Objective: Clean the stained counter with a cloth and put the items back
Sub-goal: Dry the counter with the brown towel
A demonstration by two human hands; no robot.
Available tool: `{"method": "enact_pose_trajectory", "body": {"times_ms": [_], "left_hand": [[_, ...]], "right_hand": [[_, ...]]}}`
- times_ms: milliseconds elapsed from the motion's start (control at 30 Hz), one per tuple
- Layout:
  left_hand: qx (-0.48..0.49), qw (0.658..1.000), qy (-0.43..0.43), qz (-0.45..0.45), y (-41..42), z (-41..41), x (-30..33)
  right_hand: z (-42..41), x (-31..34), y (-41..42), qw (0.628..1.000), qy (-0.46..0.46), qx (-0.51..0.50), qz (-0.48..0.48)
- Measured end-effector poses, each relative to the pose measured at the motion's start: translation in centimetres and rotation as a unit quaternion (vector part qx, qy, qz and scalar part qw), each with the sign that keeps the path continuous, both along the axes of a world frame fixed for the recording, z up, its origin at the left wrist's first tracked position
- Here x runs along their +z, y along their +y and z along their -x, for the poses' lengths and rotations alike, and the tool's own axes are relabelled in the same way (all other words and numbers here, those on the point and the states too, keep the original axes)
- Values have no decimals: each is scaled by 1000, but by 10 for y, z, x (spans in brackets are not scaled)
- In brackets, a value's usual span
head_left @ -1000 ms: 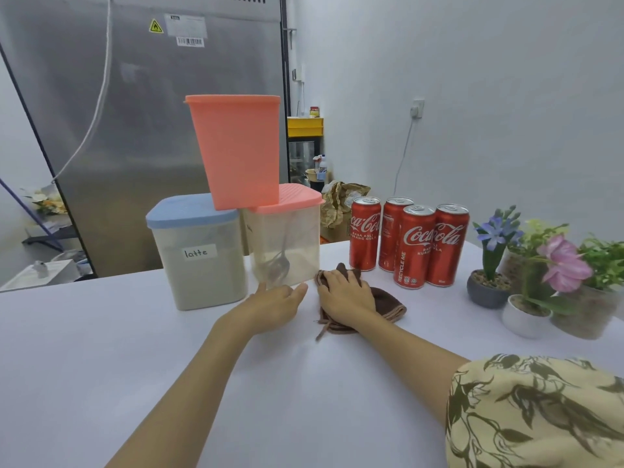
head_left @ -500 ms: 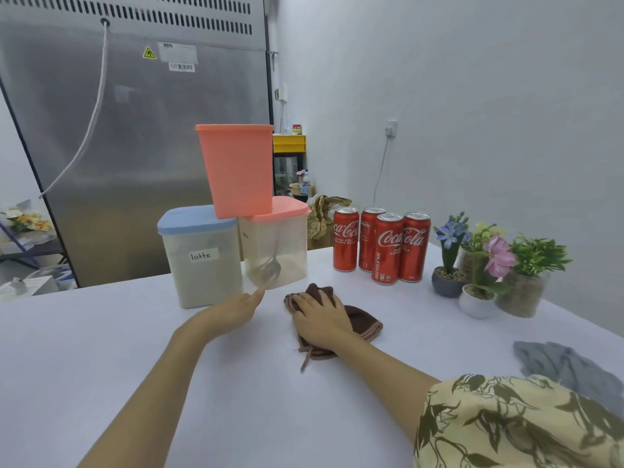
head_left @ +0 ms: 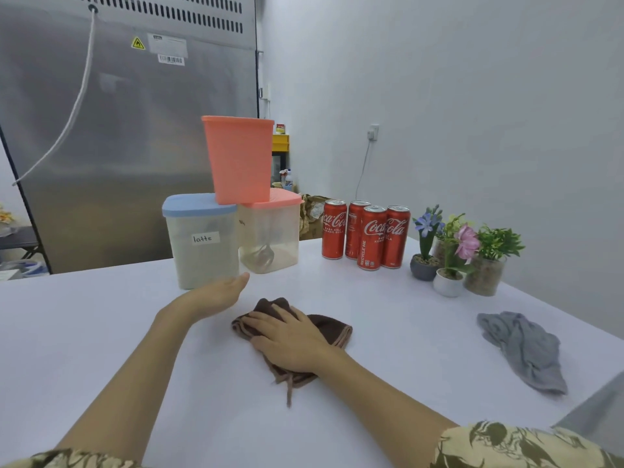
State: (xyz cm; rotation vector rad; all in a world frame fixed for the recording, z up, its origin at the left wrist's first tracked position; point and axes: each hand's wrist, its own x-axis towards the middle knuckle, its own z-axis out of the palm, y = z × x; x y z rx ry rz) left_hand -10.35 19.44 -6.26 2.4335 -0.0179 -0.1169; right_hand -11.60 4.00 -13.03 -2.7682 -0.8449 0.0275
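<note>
Pulled back toward the person, the brown cloth now lies mid-counter under the flat, pressing right hand. Her left hand hovers, fingers straight, just before the latte tub. Cola cans stand beyond.

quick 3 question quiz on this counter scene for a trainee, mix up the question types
1. True or false: the right hand lies flat on the brown cloth.
2. How many red cans stand on the counter?
3. The grey cloth lies: A) under the left hand B) apart, at the counter's right side C) on the blue-lidded container

Key: 1 true; 2 four; 3 B
</note>
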Motion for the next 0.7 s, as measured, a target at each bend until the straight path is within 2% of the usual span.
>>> {"method": "enact_pose_trajectory", "body": {"times_ms": [133, 533, 600, 700], "left_hand": [[-1, 1000, 20, -16, 7, -9, 1], [6, 999, 32, 13, -1, -36, 1], [12, 999, 30, 25, 4, -38, -3], [9, 999, 44, 23, 15, -34, -6]], "right_hand": [[-5, 0, 3, 1000, -12, -6, -18], [-62, -9, 15, 999, -14, -21, -42], [-71, -8, 21, 997, -7, -58, -51], [-78, -4, 37, 984, -10, -171, -56]]}}
